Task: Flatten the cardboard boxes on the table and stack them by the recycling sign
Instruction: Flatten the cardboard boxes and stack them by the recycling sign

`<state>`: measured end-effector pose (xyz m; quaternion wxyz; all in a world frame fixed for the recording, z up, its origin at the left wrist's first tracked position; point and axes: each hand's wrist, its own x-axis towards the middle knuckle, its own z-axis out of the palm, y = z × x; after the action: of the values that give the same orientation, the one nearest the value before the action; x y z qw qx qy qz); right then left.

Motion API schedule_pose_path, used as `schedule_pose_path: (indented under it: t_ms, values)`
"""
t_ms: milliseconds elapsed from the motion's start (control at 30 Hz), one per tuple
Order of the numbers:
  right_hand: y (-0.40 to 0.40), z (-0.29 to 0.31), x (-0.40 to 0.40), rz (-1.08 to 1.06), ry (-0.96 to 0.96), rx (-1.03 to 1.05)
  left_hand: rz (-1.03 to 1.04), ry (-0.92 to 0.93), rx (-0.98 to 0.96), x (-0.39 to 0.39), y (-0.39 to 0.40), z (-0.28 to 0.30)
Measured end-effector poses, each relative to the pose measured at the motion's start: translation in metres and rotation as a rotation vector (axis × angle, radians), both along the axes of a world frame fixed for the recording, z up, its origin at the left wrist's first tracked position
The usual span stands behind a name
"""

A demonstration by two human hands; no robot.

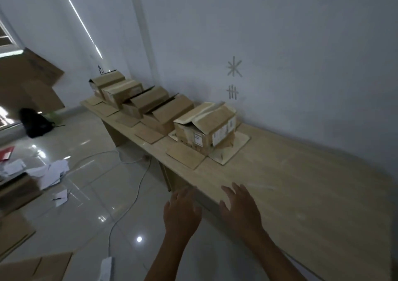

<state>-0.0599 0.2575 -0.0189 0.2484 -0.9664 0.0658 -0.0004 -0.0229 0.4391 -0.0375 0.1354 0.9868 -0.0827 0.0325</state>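
Note:
Several brown cardboard boxes stand in a row along the wall on a long light wooden table (301, 194). The nearest box (206, 125) has labels on its side, torn top flaps and bottom flaps spread flat on the table. Beyond it stand an open box (170, 114), another (148, 102), and two more at the far end (117, 88). My left hand (182, 210) and my right hand (241, 209) reach forward with fingers spread, empty, at the table's near edge, well short of the nearest box.
Tape marks (233, 76) are stuck on the wall above the table. Flat cardboard (32, 265) lies on the glossy floor at lower left, with a larger box (30, 78) at far left. A white cable (137, 186), scattered papers (51, 173) and a black bag (35, 122) lie on the floor.

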Motion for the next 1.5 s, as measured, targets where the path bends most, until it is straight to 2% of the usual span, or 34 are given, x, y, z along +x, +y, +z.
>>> schedule_pose_path:
  t_ms: [200,433,567,733,867,1000,1067,1133,1233,1333,1500]
  values:
    - [0.004,0.019,0.140,-0.061,-0.035,-0.048,-0.011,0.002,0.040,0.150,0.022,0.021]
    - [-0.004,0.022,0.315,-0.120,-0.084,0.024,-0.047,-0.024,0.063,0.312,0.009,0.055]
    - [-0.016,0.027,0.411,-0.138,-0.044,-0.001,-0.120,-0.048,0.036,0.404,0.001,0.066]
    - [-0.028,0.012,0.487,-0.222,0.008,-0.018,-0.229,-0.003,0.028,0.497,-0.012,0.054]
    - [-0.023,-0.012,0.531,-0.302,0.046,-0.018,-0.322,0.067,0.040,0.561,-0.024,0.028]
    - [-0.001,-0.040,0.557,-0.486,0.098,0.090,-0.443,0.156,0.034,0.612,-0.041,-0.013]
    - [0.007,-0.053,0.563,-0.563,0.141,0.068,-0.466,0.198,0.039,0.627,-0.047,-0.033]
    - [0.013,-0.063,0.565,-0.579,0.165,-0.022,-0.451,0.220,0.033,0.633,-0.050,-0.046]
    - [0.018,-0.073,0.567,-0.606,0.158,-0.124,-0.444,0.153,-0.006,0.630,-0.054,-0.053]
    - [0.013,-0.075,0.557,-0.602,0.149,-0.194,-0.458,0.221,-0.089,0.630,-0.069,-0.055]
    - [-0.009,-0.065,0.524,-0.643,0.213,-0.146,-0.582,0.259,-0.096,0.615,-0.086,-0.061]
